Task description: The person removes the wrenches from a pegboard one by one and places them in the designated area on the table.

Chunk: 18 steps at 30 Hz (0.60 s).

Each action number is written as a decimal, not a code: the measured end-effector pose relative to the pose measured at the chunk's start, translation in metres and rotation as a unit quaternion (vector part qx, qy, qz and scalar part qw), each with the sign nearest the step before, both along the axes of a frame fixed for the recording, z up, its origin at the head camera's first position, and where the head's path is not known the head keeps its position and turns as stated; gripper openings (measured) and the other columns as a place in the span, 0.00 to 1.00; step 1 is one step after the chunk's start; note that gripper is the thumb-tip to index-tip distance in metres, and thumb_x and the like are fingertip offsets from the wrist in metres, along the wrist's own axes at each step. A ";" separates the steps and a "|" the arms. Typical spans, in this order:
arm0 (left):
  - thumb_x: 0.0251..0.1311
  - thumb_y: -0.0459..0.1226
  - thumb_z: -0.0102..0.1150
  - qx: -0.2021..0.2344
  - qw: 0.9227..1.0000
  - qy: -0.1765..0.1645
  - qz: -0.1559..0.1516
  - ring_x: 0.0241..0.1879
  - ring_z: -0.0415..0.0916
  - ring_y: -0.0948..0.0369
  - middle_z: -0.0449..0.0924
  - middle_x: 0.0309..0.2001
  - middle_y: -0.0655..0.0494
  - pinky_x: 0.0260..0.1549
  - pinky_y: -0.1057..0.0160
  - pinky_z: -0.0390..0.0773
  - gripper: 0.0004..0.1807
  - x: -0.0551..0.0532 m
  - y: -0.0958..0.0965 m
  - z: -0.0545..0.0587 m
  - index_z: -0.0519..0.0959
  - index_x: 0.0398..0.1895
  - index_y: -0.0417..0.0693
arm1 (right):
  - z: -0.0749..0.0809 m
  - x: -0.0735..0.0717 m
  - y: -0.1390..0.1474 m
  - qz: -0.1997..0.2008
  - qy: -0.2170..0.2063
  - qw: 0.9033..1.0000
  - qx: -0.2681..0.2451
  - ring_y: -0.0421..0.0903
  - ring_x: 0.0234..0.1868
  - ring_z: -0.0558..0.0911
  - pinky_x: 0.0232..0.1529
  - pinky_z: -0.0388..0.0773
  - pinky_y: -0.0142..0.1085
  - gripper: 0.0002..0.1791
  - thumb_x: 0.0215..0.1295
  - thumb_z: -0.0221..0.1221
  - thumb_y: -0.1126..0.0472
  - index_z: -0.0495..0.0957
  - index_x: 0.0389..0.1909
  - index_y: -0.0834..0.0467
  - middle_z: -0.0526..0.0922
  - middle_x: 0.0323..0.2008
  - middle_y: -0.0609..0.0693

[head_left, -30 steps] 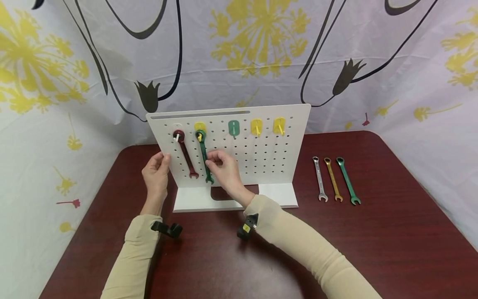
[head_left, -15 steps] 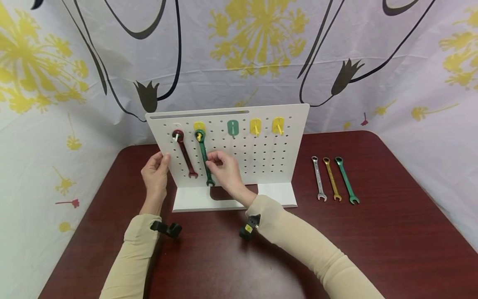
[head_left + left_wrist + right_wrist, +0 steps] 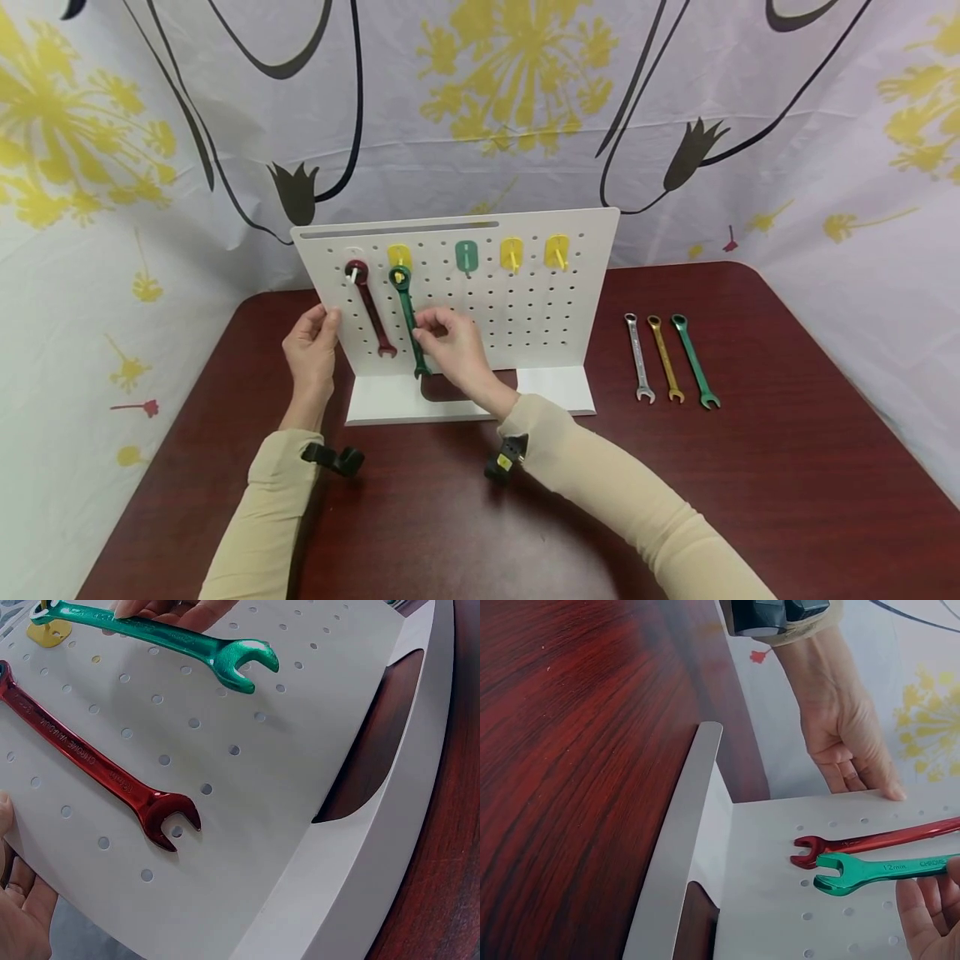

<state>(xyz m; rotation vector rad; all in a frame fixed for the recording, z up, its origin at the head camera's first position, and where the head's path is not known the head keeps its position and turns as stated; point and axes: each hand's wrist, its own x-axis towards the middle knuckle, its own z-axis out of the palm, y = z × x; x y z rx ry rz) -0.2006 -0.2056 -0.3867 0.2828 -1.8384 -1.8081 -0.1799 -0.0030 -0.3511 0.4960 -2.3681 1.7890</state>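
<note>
A white pegboard stands on the dark red table. My left hand grips its left edge, thumb on the front and fingers behind. Between the thumb and fingers of my right hand is the shaft of a green combination wrench. That wrench's ring end is at the yellow hook, whose tip shows through the ring; its open end points down. In the left wrist view it tilts off the board. Left of it, a red combination wrench hangs by its ring from a white hook.
On the board's right half are a green hook and two yellow hooks, one of them at the far right. Right of the board lie a silver wrench, a gold wrench and another green wrench. A patterned cloth hangs behind.
The green wrench has dropped slightly in my right hand, its ring now lower against the yellow hook. My left hand stays on the board's edge.
</note>
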 end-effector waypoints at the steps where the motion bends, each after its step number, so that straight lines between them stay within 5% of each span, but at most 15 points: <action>1: 0.59 0.39 0.63 -0.001 1.000 0.000 0.000 0.34 0.74 0.71 0.79 0.31 0.71 0.35 0.77 0.75 0.13 0.000 0.000 0.000 0.80 0.43 0.42 | 0.000 0.000 0.000 0.001 0.000 1.000 0.000 0.45 0.35 0.79 0.35 0.77 0.27 0.04 0.60 0.59 0.71 0.80 0.36 0.65 0.82 0.33 0.56; 18: 0.59 0.38 0.62 -0.005 1.000 -0.007 0.000 0.33 0.72 0.71 0.78 0.30 0.73 0.32 0.78 0.73 0.13 -0.001 -0.001 -0.001 0.79 0.44 0.41 | 0.002 0.005 0.005 0.024 -0.010 1.000 -0.012 0.43 0.30 0.80 0.31 0.79 0.29 0.04 0.59 0.60 0.72 0.79 0.35 0.65 0.82 0.30 0.57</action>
